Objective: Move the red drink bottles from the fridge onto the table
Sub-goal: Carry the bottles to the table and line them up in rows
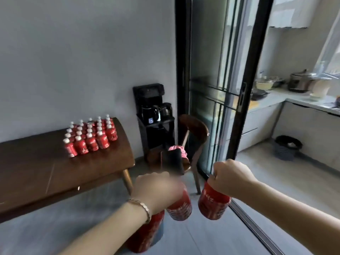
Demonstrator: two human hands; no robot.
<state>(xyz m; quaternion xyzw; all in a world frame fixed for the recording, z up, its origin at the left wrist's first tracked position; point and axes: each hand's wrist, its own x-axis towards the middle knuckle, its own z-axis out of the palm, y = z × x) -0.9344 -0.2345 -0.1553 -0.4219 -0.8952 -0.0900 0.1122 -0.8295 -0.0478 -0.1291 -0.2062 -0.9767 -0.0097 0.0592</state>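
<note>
Two hands reach forward low in the view, each closed around red bottles held by the neck. At about seven o'clock the left hand (158,192), with a bracelet (140,207) on its wrist, grips two: one bottle (179,207) hangs just right of the knuckles, a second bottle (147,234) hangs below the wrist, partly hidden by the forearm. At five o'clock the right hand (232,176) is clenched on the top of a third bottle (213,203), which tilts slightly, its base toward the floor. The two nearer bottles hang just beside each other; whether they touch cannot be told.

Toward nine o'clock stands a dark wooden table (55,172), and on its far right part a tight cluster of red bottles with white caps (92,137) stands upright in rows. Near twelve o'clock, against the grey wall, is a black drinks machine (152,115) with a kettle on it, and a brown chair (195,137) just beside it carries something pink. At two o'clock a black-framed glass door (220,89) opens to a kitchen with pots on the counter and a dark bin (287,148) on the floor
</note>
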